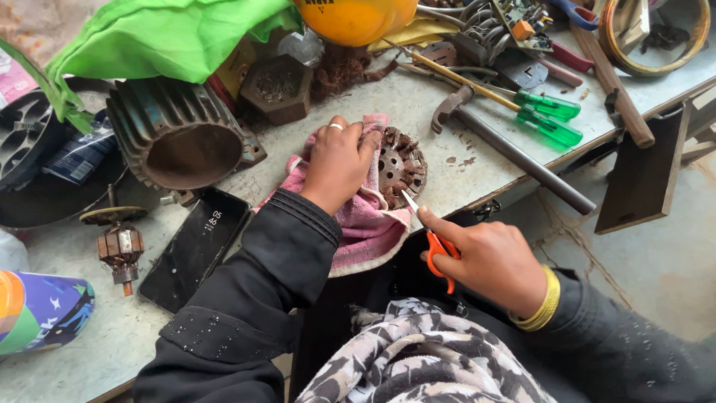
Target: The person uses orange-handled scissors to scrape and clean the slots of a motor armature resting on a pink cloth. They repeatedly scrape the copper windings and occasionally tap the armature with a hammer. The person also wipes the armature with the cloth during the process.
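My left hand point(339, 160) presses a pink cloth point(365, 224) down over a round rusty motor part with holes and copper windings point(400, 166) at the workbench's front edge. A ring shows on one finger. My right hand point(488, 257) grips orange-handled scissors point(432, 239), whose blades point up at the lower rim of the motor part. A yellow bangle sits on that wrist. Both arms wear black sleeves.
On the bench point(440, 112) lie a ribbed motor housing point(175, 138), a black phone point(195, 246), a small armature point(119, 246), a hammer point(507, 149), two green-handled screwdrivers point(548, 116), a yellow helmet point(356, 19), a green bag point(164, 37) and a colourful cup point(37, 310).
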